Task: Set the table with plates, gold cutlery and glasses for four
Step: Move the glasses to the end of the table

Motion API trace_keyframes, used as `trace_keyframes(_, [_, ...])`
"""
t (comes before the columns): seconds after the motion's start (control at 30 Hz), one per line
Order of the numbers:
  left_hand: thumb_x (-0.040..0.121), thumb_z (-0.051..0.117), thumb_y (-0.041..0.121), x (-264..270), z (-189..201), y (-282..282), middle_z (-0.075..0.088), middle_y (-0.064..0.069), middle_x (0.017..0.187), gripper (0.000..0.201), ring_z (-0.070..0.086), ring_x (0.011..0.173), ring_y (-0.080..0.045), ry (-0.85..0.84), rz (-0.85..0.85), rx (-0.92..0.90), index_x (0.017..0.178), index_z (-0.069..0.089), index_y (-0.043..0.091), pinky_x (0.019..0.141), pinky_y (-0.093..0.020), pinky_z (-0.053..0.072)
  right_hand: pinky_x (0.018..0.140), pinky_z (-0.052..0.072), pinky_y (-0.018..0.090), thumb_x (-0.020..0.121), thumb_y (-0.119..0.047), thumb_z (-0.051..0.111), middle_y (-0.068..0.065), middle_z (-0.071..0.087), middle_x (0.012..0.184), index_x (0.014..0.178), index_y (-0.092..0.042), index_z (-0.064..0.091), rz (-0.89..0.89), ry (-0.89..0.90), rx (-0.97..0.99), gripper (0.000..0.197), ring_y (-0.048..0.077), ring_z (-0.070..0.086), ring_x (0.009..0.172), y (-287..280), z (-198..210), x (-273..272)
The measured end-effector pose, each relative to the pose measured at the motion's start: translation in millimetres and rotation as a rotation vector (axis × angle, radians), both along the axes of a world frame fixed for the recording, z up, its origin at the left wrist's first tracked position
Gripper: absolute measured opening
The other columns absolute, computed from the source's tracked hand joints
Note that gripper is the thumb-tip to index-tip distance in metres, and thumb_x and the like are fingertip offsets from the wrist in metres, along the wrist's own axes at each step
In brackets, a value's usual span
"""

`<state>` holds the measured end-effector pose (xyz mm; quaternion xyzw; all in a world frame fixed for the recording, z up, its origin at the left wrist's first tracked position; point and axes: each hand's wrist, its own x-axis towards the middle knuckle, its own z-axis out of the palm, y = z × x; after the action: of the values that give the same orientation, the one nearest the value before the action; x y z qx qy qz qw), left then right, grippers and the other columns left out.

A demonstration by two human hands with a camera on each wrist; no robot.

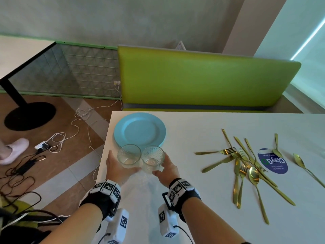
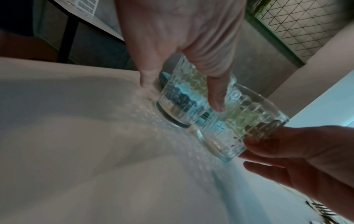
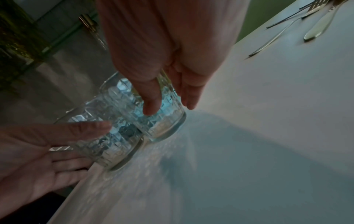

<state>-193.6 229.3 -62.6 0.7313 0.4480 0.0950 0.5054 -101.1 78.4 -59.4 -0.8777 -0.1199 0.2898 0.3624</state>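
Observation:
Two clear patterned glasses stand side by side on the white table [image 1: 193,199], close to its left edge. My left hand [image 1: 124,161] cups the left glass [image 1: 129,155], thumb in front and fingers behind. My right hand [image 1: 160,164] holds the right glass [image 1: 153,158] in the same way. In the left wrist view the thumb lies on the left glass [image 2: 182,103], with the right glass [image 2: 239,128] touching it. The right wrist view has thumb and fingers either side of the right glass [image 3: 164,121]. A stack of light blue plates [image 1: 139,131] sits just behind the glasses. Gold cutlery [image 1: 244,162] lies in a loose pile to the right.
A round blue sticker [image 1: 272,161] is on the table under some of the cutlery. A green bench [image 1: 202,80] stands behind the table. On the floor to the left lie cables [image 1: 52,143] and a person's foot in a white slipper [image 1: 14,148]. Another table [image 1: 17,55] stands far left.

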Motion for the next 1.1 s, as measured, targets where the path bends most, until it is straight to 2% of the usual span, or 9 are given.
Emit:
trace_keyframes(0.1, [0.034, 0.094, 0.035, -6.2, 27.7, -16.7, 0.021, -0.015, 0.153, 0.145, 0.014, 0.145, -0.029, -0.154, 0.033, 0.11, 0.15, 0.011, 0.01, 0.119, -0.044, 0.015, 0.109, 0.039, 0.032, 0.082, -0.02, 0.07, 0.007, 0.04, 0.148, 0.151, -0.023, 0.012, -0.004, 0.016, -0.021, 0.09, 0.02, 0.044, 0.133, -13.0, 4.4, 3.3])
trace_keyframes(0.2, [0.029, 0.072, 0.064, -2.0, 49.0, -31.1, 0.03, -0.016, 0.146, 0.138, 0.021, 0.14, -0.031, -0.28, 0.034, 0.249, 0.144, 0.024, 0.004, 0.117, -0.043, 0.015, 0.108, 0.04, 0.032, 0.08, -0.015, 0.073, 0.007, 0.042, 0.147, 0.148, -0.018, 0.023, -0.075, 0.056, -0.014, 0.084, 0.02, 0.046, 0.131, -37.0, 17.9, 11.9])
trace_keyframes(0.27, [0.034, 0.06, 0.069, 9.4, 63.2, -42.7, 0.034, -0.018, 0.143, 0.131, 0.026, 0.137, -0.033, -0.337, 0.027, 0.332, 0.141, 0.03, 0.0, 0.114, -0.04, 0.015, 0.106, 0.041, 0.027, 0.082, -0.019, 0.071, 0.008, 0.048, 0.142, 0.142, -0.016, 0.034, -0.103, 0.037, -0.047, 0.071, 0.019, 0.049, 0.127, -59.6, 34.8, 19.6])
trace_keyframes(0.37, [0.045, 0.07, 0.061, 36.2, 87.9, -65.2, 0.035, -0.019, 0.143, 0.121, 0.027, 0.137, -0.032, -0.397, -0.055, 0.34, 0.141, 0.03, -0.002, 0.113, -0.036, 0.015, 0.104, 0.038, 0.025, 0.089, -0.03, 0.061, 0.004, 0.055, 0.135, 0.135, -0.013, 0.045, -0.089, -0.045, -0.142, 0.052, 0.018, 0.051, 0.125, -101.5, 64.2, 31.7])
trace_keyframes(0.43, [0.058, 0.085, 0.04, 59.5, 101.0, -86.8, 0.039, -0.02, 0.14, 0.105, 0.029, 0.134, -0.033, -0.402, -0.124, 0.314, 0.139, 0.033, -0.003, 0.113, -0.037, 0.018, 0.102, 0.041, 0.028, 0.09, -0.032, 0.059, 0.002, 0.06, 0.128, 0.13, -0.013, 0.05, -0.131, -0.072, -0.17, 0.045, 0.018, 0.055, 0.117, -134.3, 78.1, 41.7])
trace_keyframes(0.53, [0.068, 0.083, 0.025, 97.0, 114.9, -130.6, 0.048, -0.022, 0.133, 0.082, 0.035, 0.127, -0.037, -0.404, -0.23, 0.358, 0.133, 0.042, -0.005, 0.109, -0.037, 0.022, 0.093, 0.05, 0.037, 0.085, -0.024, 0.065, 0.003, 0.064, 0.104, 0.117, -0.011, 0.06, -0.304, -0.046, -0.063, 0.034, 0.018, 0.058, 0.09, -192.3, 89.4, 58.4])
trace_keyframes(0.67, [0.074, 0.077, 0.02, 146.3, 127.9, -205.6, 0.051, -0.018, 0.132, 0.067, 0.037, 0.126, -0.034, -0.42, -0.41, 0.385, 0.129, 0.046, -0.002, 0.107, -0.032, 0.021, 0.075, 0.054, 0.034, 0.083, -0.016, 0.067, 0.004, 0.063, 0.079, 0.103, -0.015, 0.064, -0.539, -0.042, 0.042, 0.02, 0.019, 0.059, 0.075, -278.4, 104.3, 80.7])
trace_keyframes(0.93, [0.082, 0.067, 0.023, 251.0, 133.2, -363.0, 0.05, -0.009, 0.133, 0.055, 0.037, 0.128, -0.026, -0.348, -0.711, 0.336, 0.131, 0.046, 0.009, 0.104, -0.033, 0.032, 0.059, 0.05, 0.029, 0.086, -0.015, 0.063, 0.007, 0.063, 0.081, 0.111, -0.004, 0.064, -0.919, -0.017, 0.092, 0.027, 0.017, 0.057, 0.065, -467.0, 87.6, 147.3])
trace_keyframes(1.1, [0.081, 0.068, 0.021, 327.2, 121.8, -450.7, 0.052, -0.01, 0.132, 0.054, 0.046, 0.124, -0.025, -0.267, -0.838, 0.262, 0.129, 0.047, 0.008, 0.102, -0.031, 0.035, 0.059, 0.052, 0.03, 0.086, -0.018, 0.064, 0.011, 0.061, 0.097, 0.127, -0.006, 0.055, -1.088, 0.003, 0.011, 0.044, 0.025, 0.058, 0.082, -570.5, 71.0, 191.5])
